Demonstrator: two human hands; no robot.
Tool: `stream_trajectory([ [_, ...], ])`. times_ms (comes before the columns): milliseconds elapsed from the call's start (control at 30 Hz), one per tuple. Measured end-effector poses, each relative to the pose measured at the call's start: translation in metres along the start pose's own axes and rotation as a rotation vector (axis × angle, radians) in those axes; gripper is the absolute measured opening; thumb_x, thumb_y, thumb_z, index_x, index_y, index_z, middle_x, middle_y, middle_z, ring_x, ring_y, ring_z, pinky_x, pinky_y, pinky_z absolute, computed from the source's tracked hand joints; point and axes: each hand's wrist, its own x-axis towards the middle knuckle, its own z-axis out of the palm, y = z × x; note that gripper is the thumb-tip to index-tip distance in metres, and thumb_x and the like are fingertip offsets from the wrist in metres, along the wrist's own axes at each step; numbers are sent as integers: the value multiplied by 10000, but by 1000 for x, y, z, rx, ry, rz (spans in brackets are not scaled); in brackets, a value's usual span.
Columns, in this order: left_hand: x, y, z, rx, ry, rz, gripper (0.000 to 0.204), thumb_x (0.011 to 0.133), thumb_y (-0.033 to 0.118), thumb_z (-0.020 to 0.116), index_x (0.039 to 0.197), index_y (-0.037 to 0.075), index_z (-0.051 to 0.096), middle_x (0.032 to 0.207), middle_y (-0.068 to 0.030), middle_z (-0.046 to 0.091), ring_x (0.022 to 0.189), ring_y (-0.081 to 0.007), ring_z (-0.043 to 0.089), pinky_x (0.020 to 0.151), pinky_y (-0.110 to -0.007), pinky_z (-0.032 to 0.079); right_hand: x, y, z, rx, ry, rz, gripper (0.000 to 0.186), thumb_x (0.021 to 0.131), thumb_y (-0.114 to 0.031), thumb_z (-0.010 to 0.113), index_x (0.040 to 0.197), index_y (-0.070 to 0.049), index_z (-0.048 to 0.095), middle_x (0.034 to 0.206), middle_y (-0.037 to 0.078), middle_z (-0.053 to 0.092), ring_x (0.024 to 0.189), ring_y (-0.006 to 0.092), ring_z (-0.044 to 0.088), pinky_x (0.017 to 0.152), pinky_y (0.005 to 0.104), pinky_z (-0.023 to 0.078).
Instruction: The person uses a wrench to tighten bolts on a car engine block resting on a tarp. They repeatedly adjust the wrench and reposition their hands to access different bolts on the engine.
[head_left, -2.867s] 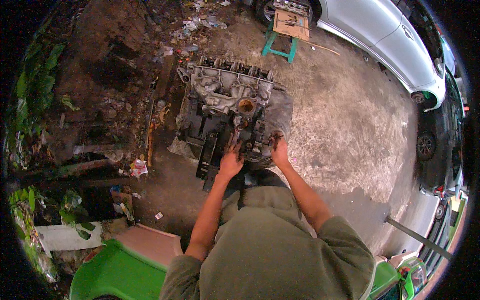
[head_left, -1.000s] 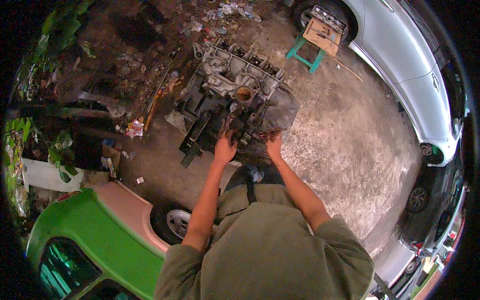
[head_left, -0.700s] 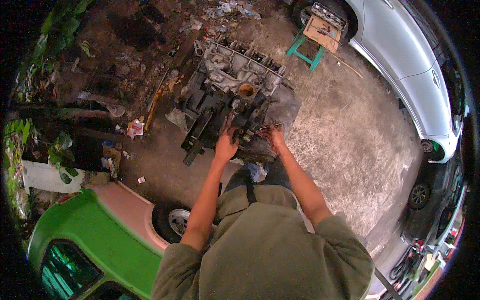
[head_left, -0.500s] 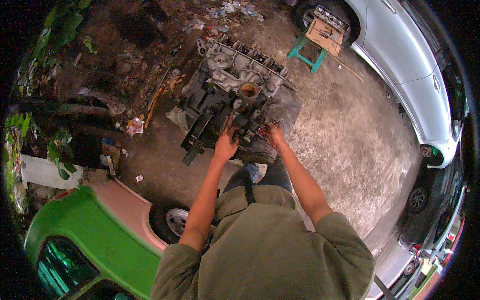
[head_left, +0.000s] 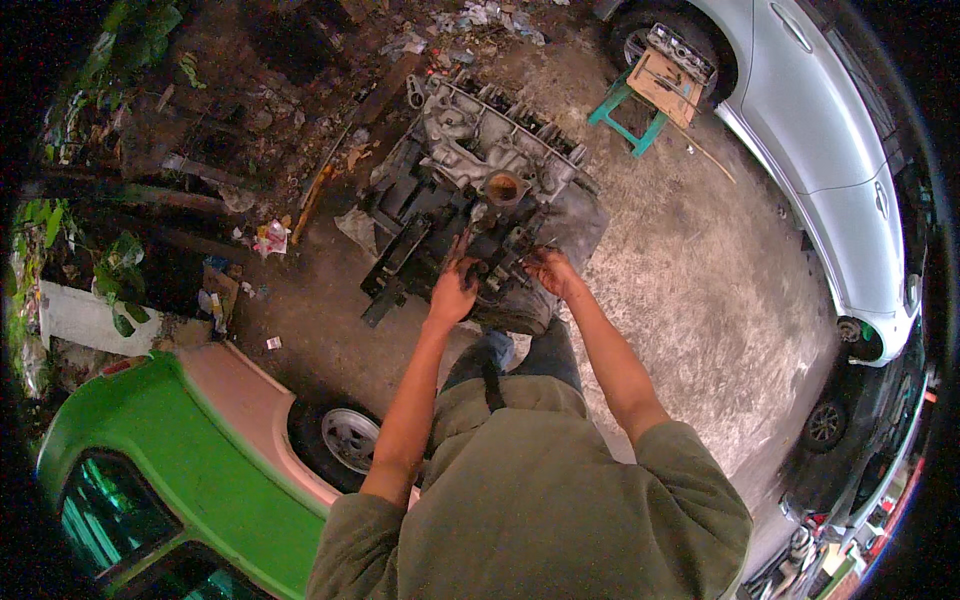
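A greasy engine (head_left: 455,130) with a pale metal upper part and a round rusty opening (head_left: 503,188) lies just ahead of me over a dark lower section. My left hand (head_left: 455,282) rests at that dark lower part, one finger reaching up and the others curled; what they hold is hidden. To its right, my right hand (head_left: 550,270) has its blackened fingers closed on a small thin tool at the engine's near right side; the tool is too small to make out clearly.
A green and pink car body (head_left: 150,470) stands behind me at left. A teal stool (head_left: 625,120) carries a board and metal part beside a silver car (head_left: 805,100). A dark car (head_left: 840,400) is at right. Litter (head_left: 270,236), sticks and plants border the left.
My right hand has lifted slightly from the lower right edge, the thin tool now angled upward. My left hand stays about in place. The view has turned, bringing more of the green car into sight.
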Motion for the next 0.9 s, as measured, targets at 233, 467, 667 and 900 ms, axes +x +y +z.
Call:
stream_trajectory([
  [233,-1,1,1,3,-8,-55,372,802,30,588,1173,9,556,1503,-151,297,1354,-358,326,1061,-397,361,7,21,-6,-80,123,-198,185,943,-94,503,1088,21,499,967,183,635,786,302,663,690,372,566],
  [467,-3,-1,3,31,6,-56,422,800,76,615,1209,2,543,1471,-194,335,1307,-382,388,1050,-395,377,-14,53,-4,-1182,234,-870,268,906,-68,541,1146,20,462,1040,209,573,913,352,597,804,427,492],
  [667,-3,1,-1,-22,-28,-46,310,796,-5,574,1106,1,578,1534,-129,243,1397,-338,254,1069,-403,343,-63,59,13,-1371,278,-898,346,880,-114,568,1170,56,481,1178,299,532,1099,447,497,942,496,386],
  [900,-3,0,-1,-43,-23,-36,299,810,9,567,1110,1,570,1543,-116,226,1401,-327,250,1073,-400,341,0,78,-40,-575,398,-720,302,916,-133,553,1156,37,484,1134,222,586,1003,373,568,859,445,443],
])
